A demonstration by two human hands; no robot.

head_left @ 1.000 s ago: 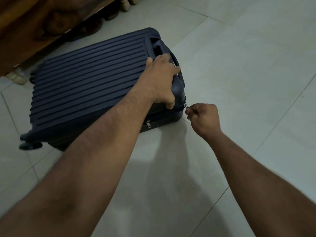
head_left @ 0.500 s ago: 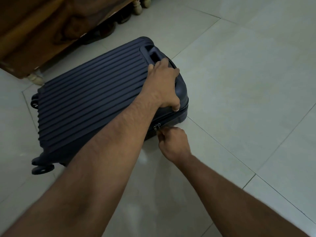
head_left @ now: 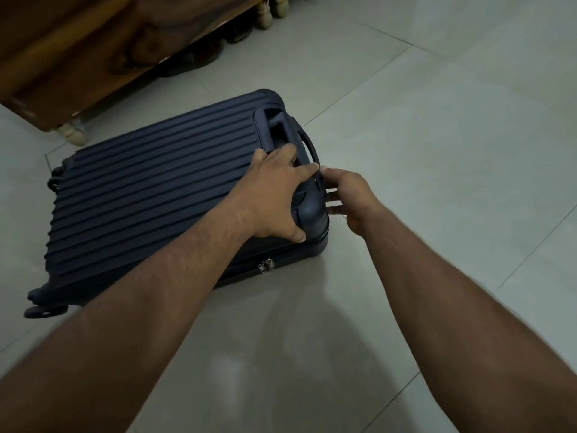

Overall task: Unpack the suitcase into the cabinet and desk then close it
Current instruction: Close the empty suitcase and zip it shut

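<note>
- The navy ribbed suitcase [head_left: 150, 195] lies flat and closed on the pale tiled floor [head_left: 437, 151], beside a wooden furniture piece [head_left: 78, 51].
- Two zipper pulls [head_left: 266, 265] meet on its near side.
- Left hand [head_left: 278, 195] spreads flat, pressing the top corner (near the handle [head_left: 290, 132]).
- Right hand [head_left: 349, 198] touches the end wall with loosely bent fingers; whether it grips anything is unclear.

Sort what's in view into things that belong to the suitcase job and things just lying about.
Job: suitcase, zipper pulls, left hand pressing its corner, right hand at its end.
Lying about: wooden furniture, shoes under it.
</note>
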